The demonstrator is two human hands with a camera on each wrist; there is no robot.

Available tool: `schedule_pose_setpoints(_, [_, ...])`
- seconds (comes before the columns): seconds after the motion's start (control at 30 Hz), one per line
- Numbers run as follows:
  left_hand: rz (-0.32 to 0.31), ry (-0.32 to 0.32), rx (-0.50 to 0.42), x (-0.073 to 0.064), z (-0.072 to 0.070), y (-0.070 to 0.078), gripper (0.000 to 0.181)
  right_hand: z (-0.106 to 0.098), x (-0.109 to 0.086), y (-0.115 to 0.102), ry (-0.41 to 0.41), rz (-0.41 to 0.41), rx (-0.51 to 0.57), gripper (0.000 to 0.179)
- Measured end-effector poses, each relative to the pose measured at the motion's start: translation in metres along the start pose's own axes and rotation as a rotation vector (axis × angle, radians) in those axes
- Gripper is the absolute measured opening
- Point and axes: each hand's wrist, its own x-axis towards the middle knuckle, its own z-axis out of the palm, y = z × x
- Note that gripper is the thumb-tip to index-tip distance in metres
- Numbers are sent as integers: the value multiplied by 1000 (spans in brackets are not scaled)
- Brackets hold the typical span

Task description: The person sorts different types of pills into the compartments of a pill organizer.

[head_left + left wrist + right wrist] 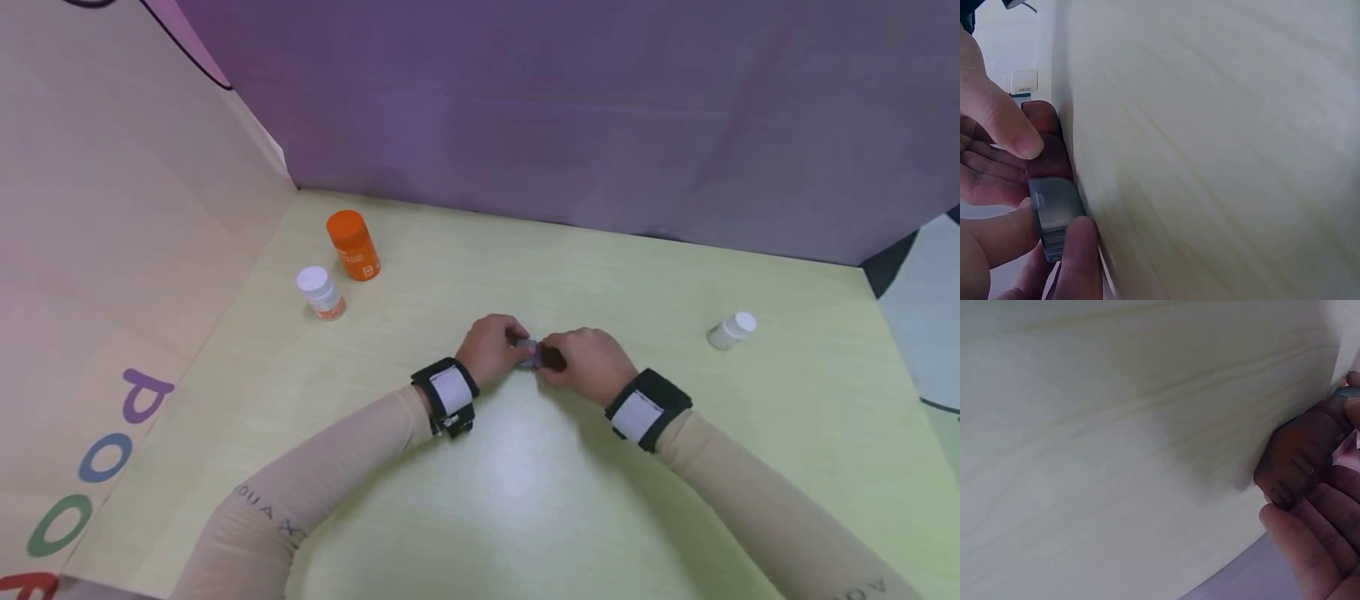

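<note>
Near the middle of the table, both hands hold a small segmented pill organizer (531,357). In the left wrist view, the pill organizer (1054,203) has a grey-blue translucent section at one end and dark red sections at the other. My left hand (491,352) pinches the grey-blue end between thumb and fingers. My right hand (591,365) grips the dark red end, its thumb (1016,128) pressing on that section. From the right wrist, the reddish-brown end of the pill organizer (1297,456) shows close over the table, with curled fingers (1300,544) beside it.
An orange bottle (352,246) and a white bottle with an orange band (321,293) stand at the back left of the table (517,517). To the right is a small white bottle (731,331). A purple panel (525,117) closes off the back; a lettered panel (135,250) runs along the left.
</note>
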Motion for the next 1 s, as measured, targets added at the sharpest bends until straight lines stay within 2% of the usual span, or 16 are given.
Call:
schedule_pose_setpoints(0.73, [-55,-21,-37,-1,1,2,20,0,-1,2,5,-44,-6,20])
schedule_pose_setpoints(1.0, [-57,-14,-29,-1,0,4,21,1,-1,7,48,-81,3,16])
